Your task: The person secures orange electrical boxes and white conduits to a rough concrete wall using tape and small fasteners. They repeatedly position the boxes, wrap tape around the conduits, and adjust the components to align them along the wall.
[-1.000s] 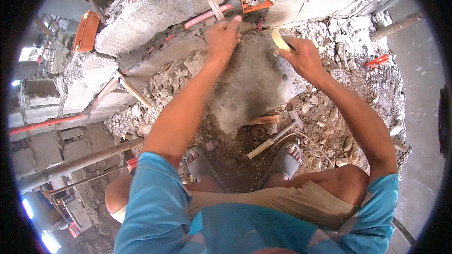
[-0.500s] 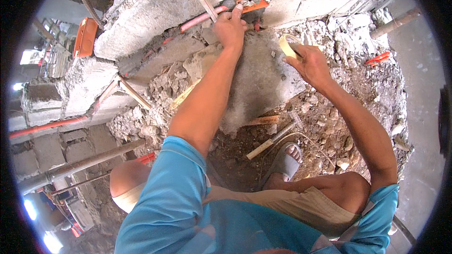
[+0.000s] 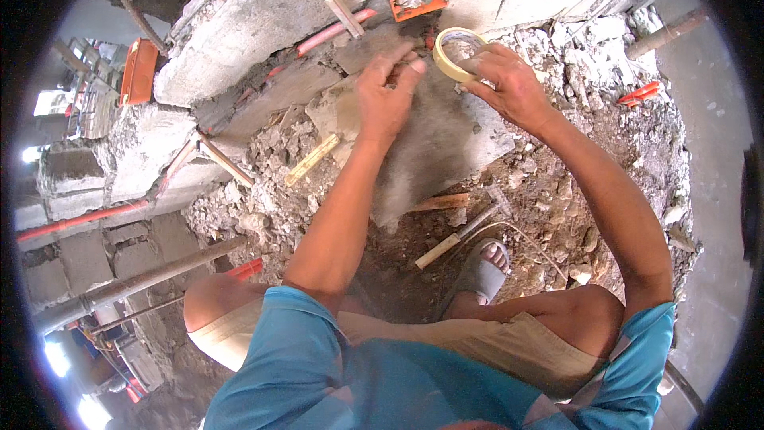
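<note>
Right hand: the person's right hand [image 3: 511, 84] is gripping the rim of a pale yellow ring-shaped roll of tape [image 3: 444, 65], thumb and fingers closing on its right side.
Left hand: the left hand [image 3: 387, 95] is hovering just left of the roll, fingers curling and thumb pointing up; motion is blurring it, so whether it is pinching anything cannot be told.
Hands together or apart: the two hands are keeping a gap, with the roll sitting between them.
Tape roll: it is hanging above the upper part of a flat grey concrete slab [image 3: 434, 143], its open ring facing up.
Wall: an orange rectangular box [image 3: 419, 13] is sitting in the broken masonry beyond the roll; left of it, a short pale tube [image 3: 344, 16] is crossing a pink pipe [image 3: 318, 41].
Ground: a hammer with a pale handle [image 3: 436, 252] is lying near a grey sandal [image 3: 480, 272].
</note>
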A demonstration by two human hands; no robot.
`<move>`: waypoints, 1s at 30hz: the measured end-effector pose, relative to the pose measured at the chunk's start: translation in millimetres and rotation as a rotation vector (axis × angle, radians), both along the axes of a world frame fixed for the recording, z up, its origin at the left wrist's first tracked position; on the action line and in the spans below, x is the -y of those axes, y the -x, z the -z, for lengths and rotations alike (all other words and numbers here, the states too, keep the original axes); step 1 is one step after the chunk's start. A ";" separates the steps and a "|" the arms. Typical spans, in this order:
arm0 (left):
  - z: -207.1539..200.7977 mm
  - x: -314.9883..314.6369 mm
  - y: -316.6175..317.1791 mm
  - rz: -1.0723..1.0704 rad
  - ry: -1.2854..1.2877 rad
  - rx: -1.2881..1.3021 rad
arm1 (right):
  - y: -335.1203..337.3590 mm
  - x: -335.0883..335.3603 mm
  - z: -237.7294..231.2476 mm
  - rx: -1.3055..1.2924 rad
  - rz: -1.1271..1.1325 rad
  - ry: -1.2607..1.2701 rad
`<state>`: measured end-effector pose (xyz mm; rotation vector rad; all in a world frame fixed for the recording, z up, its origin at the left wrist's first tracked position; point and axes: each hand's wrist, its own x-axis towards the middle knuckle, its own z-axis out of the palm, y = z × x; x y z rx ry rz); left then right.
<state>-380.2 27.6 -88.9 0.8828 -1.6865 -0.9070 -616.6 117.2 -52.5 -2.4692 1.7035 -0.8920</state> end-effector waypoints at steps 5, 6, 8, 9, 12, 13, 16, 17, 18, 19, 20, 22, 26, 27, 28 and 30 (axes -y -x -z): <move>-22.1 -11.0 -5.1 0.073 0.099 0.061 | -9.5 10.4 -0.9 -0.057 -0.075 0.078; -23.7 -11.2 -6.2 0.077 0.068 0.049 | -11.9 12.8 -2.7 -0.075 -0.087 0.109; -24.5 -9.6 -8.5 0.087 0.006 0.026 | -14.2 15.6 -5.9 -0.083 -0.090 0.099; -24.8 -9.3 -9.9 0.082 0.004 0.035 | -15.3 16.3 -7.5 -0.087 -0.091 0.094; -28.5 -8.5 -11.3 0.072 0.009 0.049 | -19.0 18.2 -11.7 -0.131 -0.053 0.011; -28.0 -8.3 -11.8 0.071 0.016 0.047 | -19.8 19.1 -12.6 -0.151 -0.057 0.042; -26.5 -6.3 -13.6 0.049 0.021 0.076 | -22.4 22.9 -16.6 -0.211 -0.066 0.097; -26.0 -5.2 -14.5 0.038 0.020 0.093 | -23.2 24.0 -18.8 -0.231 -0.067 0.090; -25.6 -4.0 -15.6 0.029 0.034 0.096 | -24.7 25.2 -20.6 -0.251 -0.069 0.084; -25.2 -2.4 -14.5 0.026 0.046 0.099 | -23.4 26.2 -19.0 -0.256 -0.065 0.090; -24.8 -0.6 -13.2 0.023 0.057 0.103 | -22.4 27.6 -17.2 -0.262 -0.061 0.095; -22.4 4.1 -13.7 0.034 0.077 0.143 | -21.9 29.3 -16.4 -0.275 -0.058 0.087; -11.4 16.9 -11.7 -0.014 0.230 0.239 | -24.3 35.0 -12.2 -0.301 -0.033 0.106; -8.2 20.9 -8.6 -0.029 0.240 0.237 | -24.2 38.2 -9.7 -0.306 -0.020 0.131; -7.7 23.5 -5.6 -0.045 0.248 0.237 | -24.0 41.7 -10.7 -0.320 0.019 0.103; -6.8 29.1 1.3 -0.076 0.271 0.224 | -20.4 50.1 -14.5 -0.348 0.096 0.047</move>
